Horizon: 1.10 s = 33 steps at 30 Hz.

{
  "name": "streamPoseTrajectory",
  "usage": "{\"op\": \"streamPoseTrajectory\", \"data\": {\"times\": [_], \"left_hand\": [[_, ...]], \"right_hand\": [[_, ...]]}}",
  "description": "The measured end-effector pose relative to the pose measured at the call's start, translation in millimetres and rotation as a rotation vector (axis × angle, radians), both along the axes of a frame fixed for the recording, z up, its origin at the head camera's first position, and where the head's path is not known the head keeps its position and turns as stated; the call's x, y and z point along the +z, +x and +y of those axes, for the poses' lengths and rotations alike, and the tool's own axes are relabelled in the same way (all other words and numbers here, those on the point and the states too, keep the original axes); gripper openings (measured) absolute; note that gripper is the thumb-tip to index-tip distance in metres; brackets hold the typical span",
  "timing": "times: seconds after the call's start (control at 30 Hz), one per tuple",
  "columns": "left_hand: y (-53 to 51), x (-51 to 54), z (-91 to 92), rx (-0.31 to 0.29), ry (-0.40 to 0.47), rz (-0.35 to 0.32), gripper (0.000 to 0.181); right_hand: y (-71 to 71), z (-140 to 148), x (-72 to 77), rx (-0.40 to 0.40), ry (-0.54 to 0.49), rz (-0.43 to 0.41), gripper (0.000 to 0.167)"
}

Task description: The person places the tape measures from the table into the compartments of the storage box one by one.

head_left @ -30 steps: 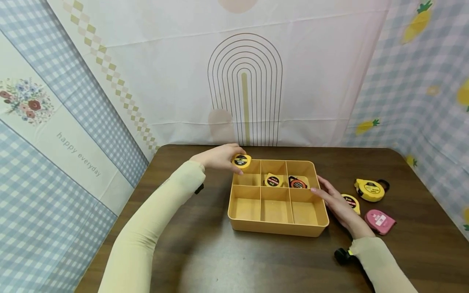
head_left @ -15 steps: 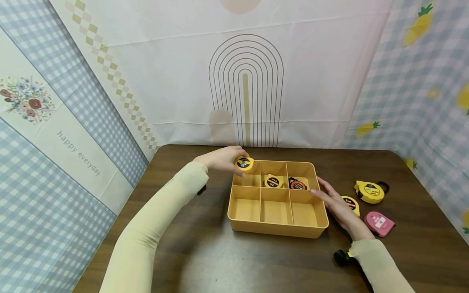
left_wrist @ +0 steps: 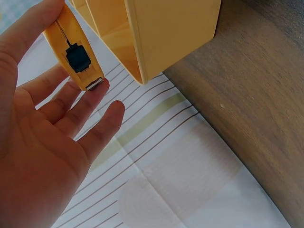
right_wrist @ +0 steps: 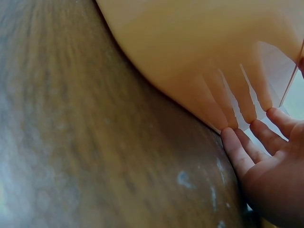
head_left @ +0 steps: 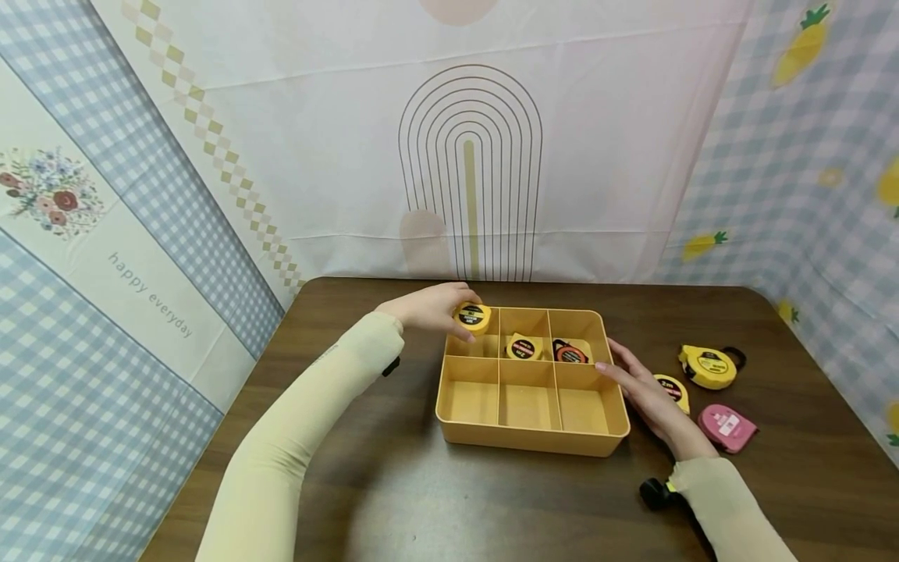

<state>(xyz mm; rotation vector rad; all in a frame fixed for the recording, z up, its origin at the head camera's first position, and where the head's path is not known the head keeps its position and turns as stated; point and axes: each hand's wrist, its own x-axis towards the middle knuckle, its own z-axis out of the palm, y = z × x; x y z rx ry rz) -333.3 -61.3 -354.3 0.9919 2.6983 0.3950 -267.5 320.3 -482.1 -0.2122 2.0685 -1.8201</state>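
Observation:
A yellow tape measure is held between the thumb and fingers of the left hand, over the back-left compartment of the yellow six-section box. My right hand grips the box's right side, thumb over the rim and fingertips against the outer wall. In the back-middle compartment lies a yellow tape measure; the back-right one holds another with an orange and black label.
Right of the box, a yellow tape measure lies partly behind the right hand. Farther right are a yellow one with a black strap and a pink one. The brown table meets a hanging cloth at its back edge.
The left hand has moved slightly right and toward the front with its tape measure, from the box's back-left corner to over the compartment. The right hand has stayed at the box's side.

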Motion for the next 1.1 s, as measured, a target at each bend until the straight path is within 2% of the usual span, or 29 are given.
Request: {"op": "streamPoseTrajectory", "data": {"times": [0.23,0.6,1.1], "left_hand": [[0.2,-3.7,1.8,-0.022,-0.003,0.006,0.058],[2.1,-5.8,4.6,-0.018,-0.021,-0.008,0.065],[-2.4,-12.1,11.0,-0.017,-0.011,-0.028,0.064]], "right_hand": [[4.2,-0.1,0.6,0.005,0.0,0.003,0.081],[5.8,-0.5,0.2,0.002,-0.034,0.001,0.08],[-8.9,2.4,-0.9,0.02,-0.029,0.002,0.079]]}}
